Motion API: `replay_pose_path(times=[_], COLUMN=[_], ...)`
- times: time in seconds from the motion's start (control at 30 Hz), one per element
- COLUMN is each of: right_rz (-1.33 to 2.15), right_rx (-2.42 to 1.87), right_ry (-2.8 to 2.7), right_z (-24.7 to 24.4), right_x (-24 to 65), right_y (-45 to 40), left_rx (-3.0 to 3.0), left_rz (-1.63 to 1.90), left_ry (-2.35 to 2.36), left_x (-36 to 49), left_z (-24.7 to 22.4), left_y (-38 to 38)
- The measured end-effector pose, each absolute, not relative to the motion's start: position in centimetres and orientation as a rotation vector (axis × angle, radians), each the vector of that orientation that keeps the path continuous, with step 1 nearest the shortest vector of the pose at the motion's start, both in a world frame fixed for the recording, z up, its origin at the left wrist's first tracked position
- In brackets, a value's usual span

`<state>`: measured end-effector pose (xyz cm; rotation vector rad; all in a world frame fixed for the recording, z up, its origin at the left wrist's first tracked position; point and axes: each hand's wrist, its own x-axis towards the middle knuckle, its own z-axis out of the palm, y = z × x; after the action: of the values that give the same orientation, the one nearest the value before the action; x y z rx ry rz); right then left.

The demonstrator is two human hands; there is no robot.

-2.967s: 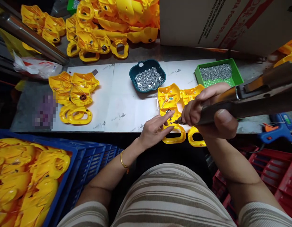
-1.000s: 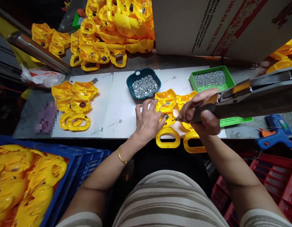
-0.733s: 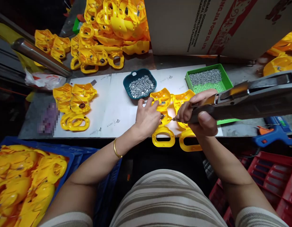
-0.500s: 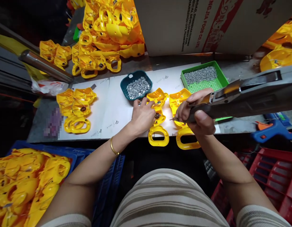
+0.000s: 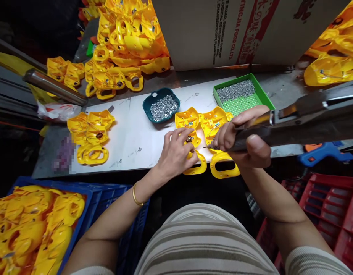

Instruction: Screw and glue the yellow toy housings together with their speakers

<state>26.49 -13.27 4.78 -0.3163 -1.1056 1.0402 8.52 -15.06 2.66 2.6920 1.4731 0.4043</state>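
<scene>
My right hand is wrapped round a dark power screwdriver, its thin bit pointing left between two yellow plastic shell halves. Beneath that hand lies the right yellow shell, with thin wires inside and a handle loop at its near end. My left hand rests over the left yellow shell, fingers apart and bent. Its fingertips are close to a round metal part in that shell; whether they touch it I cannot tell.
Behind the shells stand a dark teal tub of small metal screws and a green tray of metal pieces. More yellow shells lie left. A carton stands behind; a blue glue gun lies right.
My left hand has drawn back from beside the teal tub towards the round metal part, its fingers now lower over the left shell. The screwdriver stays in my right hand, shifted slightly.
</scene>
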Motion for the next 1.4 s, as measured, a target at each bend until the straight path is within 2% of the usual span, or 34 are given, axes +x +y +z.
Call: replay_pose_path(times=[0.37, 0.63, 0.93, 1.4], right_rz=[1.103, 1.109, 1.154, 1.113], right_rx=[-0.342, -0.337, -0.226, -0.286], right_ry=[-1.183, -1.117, -1.193, -1.193], right_z=[4.0, 4.4, 4.3, 4.4], right_x=[25.4, 25.3, 25.6, 25.8], right_y=[-14.0, -14.1, -14.0, -14.0], left_rx=[2.502, 2.506, 2.483, 2.207], left_rz=[0.654, 0.661, 0.804, 1.022], left_ry=[1.442, 1.543, 1.383, 1.306], left_x=[9.3, 8.5, 8.1, 9.1], left_z=[1.2, 0.5, -0.8, -1.3], left_y=[-16.5, -17.3, -18.0, -19.2])
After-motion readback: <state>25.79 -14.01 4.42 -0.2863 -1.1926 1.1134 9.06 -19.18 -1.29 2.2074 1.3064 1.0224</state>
